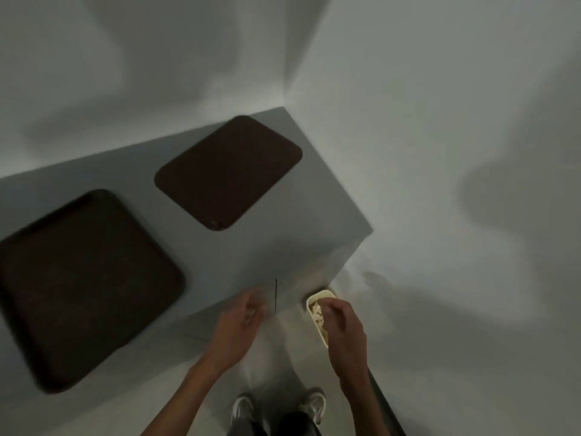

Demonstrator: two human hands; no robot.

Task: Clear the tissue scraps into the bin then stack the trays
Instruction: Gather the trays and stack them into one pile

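Two dark brown trays lie apart on the grey table [283,247]: the nearer tray [81,284] at the left and the farther tray [229,171] toward the back corner. Both look bare. A small cream bin [314,298] stands on the floor just off the table's right front corner, with pale tissue scraps [316,309] inside. My right hand [344,319] hovers over the bin with fingers bent downward; whether it pinches a scrap is hidden. My left hand [242,319] is blurred above the table's front edge, fingers loosely curled, nothing visible in it.
White walls meet in a corner behind the table. The floor to the right of the table is pale. My shoes [309,404] show at the bottom, close to the table's front edge. A dark strip [386,404] runs along the floor at lower right.
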